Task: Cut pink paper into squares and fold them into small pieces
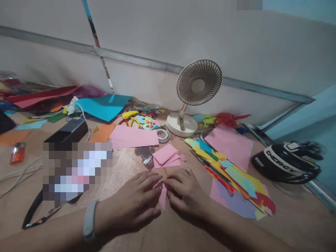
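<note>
A small piece of pink paper [163, 196] lies between my two hands near the front of the table, partly hidden by the fingers. My left hand [138, 197] rests over its left side, fingers curled around the edge. From the right, my right hand [182, 190] presses on the paper with bent fingers. Just beyond my fingertips sits a little stack of folded pink pieces [166, 155]. Larger pink sheets [133, 136] lie behind it to the left.
A white fan [198, 84] stands at the back. Coloured paper strips [236, 175] and orange-handled scissors [223, 182] lie right, near a black bottle [286, 164]. Tape [163, 135], a black box [69, 131], cables and a lighter [17, 154] are about.
</note>
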### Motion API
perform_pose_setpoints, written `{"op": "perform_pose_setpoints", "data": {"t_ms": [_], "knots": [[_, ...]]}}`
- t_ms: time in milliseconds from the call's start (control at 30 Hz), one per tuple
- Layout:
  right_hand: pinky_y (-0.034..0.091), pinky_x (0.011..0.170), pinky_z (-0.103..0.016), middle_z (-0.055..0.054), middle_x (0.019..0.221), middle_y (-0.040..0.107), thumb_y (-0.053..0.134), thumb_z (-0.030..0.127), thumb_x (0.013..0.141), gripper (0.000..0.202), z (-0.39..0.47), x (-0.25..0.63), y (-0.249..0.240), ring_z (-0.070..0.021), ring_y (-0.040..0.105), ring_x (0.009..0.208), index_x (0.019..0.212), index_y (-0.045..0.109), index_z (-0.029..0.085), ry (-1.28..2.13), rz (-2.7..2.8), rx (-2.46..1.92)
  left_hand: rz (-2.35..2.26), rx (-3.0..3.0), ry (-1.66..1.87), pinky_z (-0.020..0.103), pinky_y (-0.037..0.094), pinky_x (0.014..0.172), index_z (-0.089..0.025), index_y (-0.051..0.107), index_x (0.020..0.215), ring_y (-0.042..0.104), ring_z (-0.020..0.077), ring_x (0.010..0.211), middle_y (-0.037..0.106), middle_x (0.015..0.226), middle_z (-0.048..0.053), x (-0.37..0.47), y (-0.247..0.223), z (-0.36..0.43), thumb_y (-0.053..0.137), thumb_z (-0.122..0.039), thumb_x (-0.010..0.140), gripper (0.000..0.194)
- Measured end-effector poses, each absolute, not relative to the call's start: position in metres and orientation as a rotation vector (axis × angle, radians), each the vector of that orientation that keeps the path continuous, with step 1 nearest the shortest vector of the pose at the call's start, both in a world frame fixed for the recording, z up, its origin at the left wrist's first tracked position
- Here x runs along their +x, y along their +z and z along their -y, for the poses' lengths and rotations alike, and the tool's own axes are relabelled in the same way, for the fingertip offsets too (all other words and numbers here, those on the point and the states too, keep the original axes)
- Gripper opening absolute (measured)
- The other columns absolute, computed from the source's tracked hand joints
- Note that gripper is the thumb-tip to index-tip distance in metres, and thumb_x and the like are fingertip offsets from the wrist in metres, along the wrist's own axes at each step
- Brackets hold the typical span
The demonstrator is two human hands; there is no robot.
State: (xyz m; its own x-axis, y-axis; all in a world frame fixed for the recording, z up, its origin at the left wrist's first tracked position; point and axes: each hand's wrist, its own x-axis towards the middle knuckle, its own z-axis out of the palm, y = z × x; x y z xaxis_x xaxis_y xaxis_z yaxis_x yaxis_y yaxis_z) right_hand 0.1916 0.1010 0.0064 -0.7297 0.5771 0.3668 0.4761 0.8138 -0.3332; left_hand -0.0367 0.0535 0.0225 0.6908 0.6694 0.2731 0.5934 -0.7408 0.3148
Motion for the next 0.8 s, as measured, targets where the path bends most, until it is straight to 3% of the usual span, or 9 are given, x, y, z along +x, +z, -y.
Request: {"op": "perform_pose_setpoints", "data": {"t_ms": [133, 267, 433, 633, 800], "knots": [[0.039, 0.089, -0.041, -0.010, 0.109, 0.069, 0.053, 0.010, 0.092, 0.023, -0.114, 0.197, 0.003, -0.0238, 0.058, 0.100, 0.110, 0.065, 0.018, 0.199, 2.455, -0.761, -1.003, 2.677, 0.493, 0.047, 0.045, 0.101, -0.015, 0.059, 0.120, 0.059, 0.0289, 0.109, 0.063, 0.121, 0.013, -0.037, 0.020, -0.054, 0.050, -0.038, 0.099, 0.032], [0.045, 0.088, -0.038, -0.009, 0.109, 0.068, 0.055, 0.013, 0.092, 0.024, -0.113, 0.200, 0.014, -0.0218, 0.061, 0.100, 0.114, 0.063, 0.020, 0.331, 2.487, -0.555, -1.029, 2.766, 0.480, 0.047, 0.047, 0.099, -0.013, 0.058, 0.127, 0.059, 0.0306, 0.113, 0.063, 0.125, 0.014, -0.037, 0.014, -0.053, 0.049, -0.036, 0.101, 0.036], [0.051, 0.080, -0.036, -0.009, 0.101, 0.070, 0.055, 0.015, 0.090, 0.023, -0.112, 0.202, 0.019, -0.0206, 0.064, 0.090, 0.111, 0.063, 0.018, 0.241, 2.727, -0.377, -1.028, 2.801, 0.422, 0.049, 0.048, 0.098, -0.011, 0.057, 0.130, 0.060, 0.0317, 0.112, 0.063, 0.126, 0.016, -0.038, 0.012, -0.054, 0.050, -0.039, 0.100, 0.041], [0.056, 0.077, -0.036, -0.013, 0.092, 0.072, 0.052, 0.007, 0.091, 0.022, -0.118, 0.198, -0.001, -0.0226, 0.067, 0.088, 0.111, 0.061, 0.009, 0.002, 2.588, -0.249, -1.005, 2.847, 0.373, 0.049, 0.045, 0.106, -0.011, 0.052, 0.137, 0.054, 0.0331, 0.129, 0.056, 0.140, 0.019, -0.040, 0.008, -0.056, 0.051, -0.039, 0.099, 0.047], [0.056, 0.082, -0.032, -0.010, 0.101, 0.073, 0.061, 0.012, 0.094, 0.018, -0.128, 0.201, -0.007, -0.0180, 0.068, 0.095, 0.112, 0.063, 0.015, 0.235, 2.523, -0.258, -0.989, 2.877, 0.410, 0.048, 0.046, 0.107, -0.010, 0.049, 0.141, 0.052, 0.0328, 0.131, 0.055, 0.142, 0.019, -0.041, 0.002, -0.055, 0.052, -0.039, 0.099, 0.050]]}}
